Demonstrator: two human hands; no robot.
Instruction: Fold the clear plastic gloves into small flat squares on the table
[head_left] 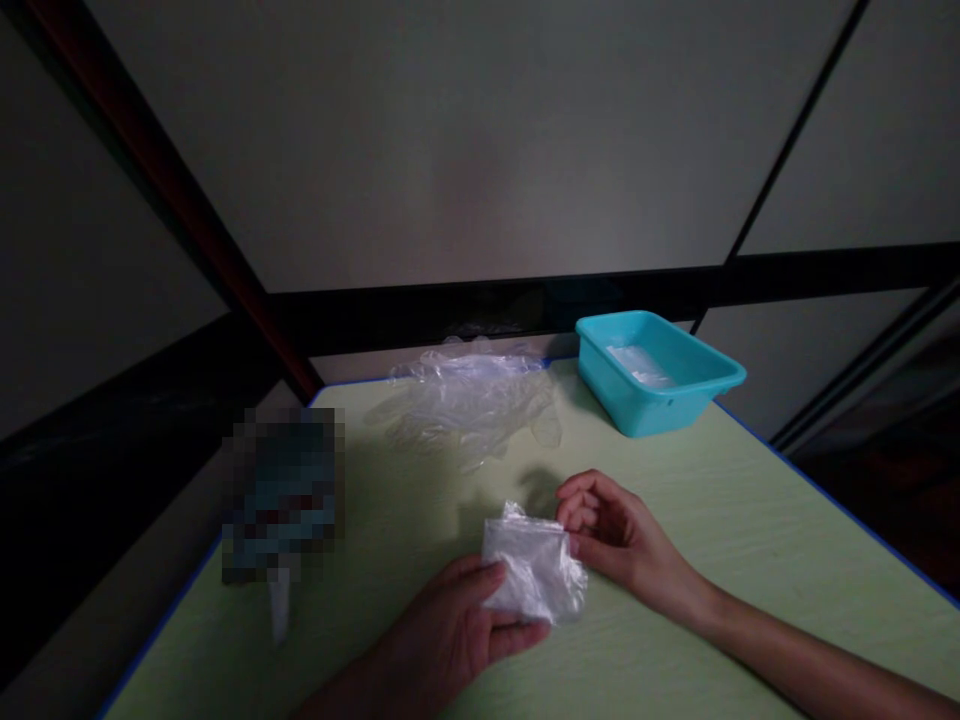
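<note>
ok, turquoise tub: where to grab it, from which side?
Probably the near rim of the turquoise tub, taken from the wearer's side and hooked under the lip. The tub stands upright, its rim flares outward over sloping sides, and its far end faces the panel wall. The plastic packet inside lies back from that rim.

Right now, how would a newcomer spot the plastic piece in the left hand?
On the pale green table, come toward the viewer from the turquoise basin at the far right. There, the left hand holds the folded plastic, with the right hand at its upper right corner. It is compact and squarish, unlike the loose, spread plastic pile behind.
</note>
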